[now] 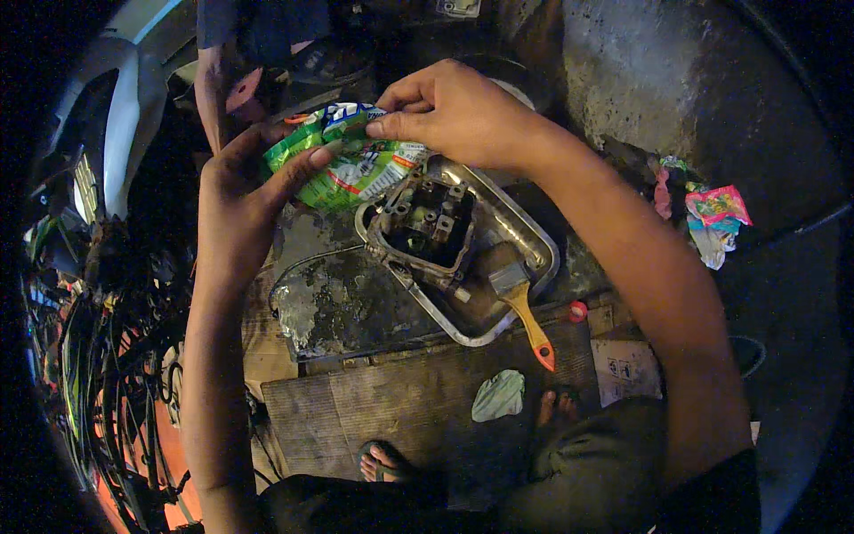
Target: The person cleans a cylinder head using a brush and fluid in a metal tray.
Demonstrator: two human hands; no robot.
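Note:
Between my two hands is a green printed plastic packet (360, 173), held above the far left end of a metal tray. My left hand (258, 173) grips its left side with the thumb laid over the front. My right hand (445, 111) pinches its upper edge between thumb and fingers. Just below the packet, a greasy engine cylinder head (427, 222) sits in the shallow metal tray (480, 338). A paintbrush (525, 311) with a yellow, red-tipped handle leans over the tray's near right rim, bristles inside. What the packet contains is hidden.
Bundled cables and motorcycle parts (98, 294) crowd the left side. Crumpled wrappers (716, 218) lie at right, a red cap (577, 311) near the tray. Flattened cardboard (356, 409) with a pale green crumpled scrap (500, 396) covers the floor by my feet. Another person's legs (212, 89) stand at the far left.

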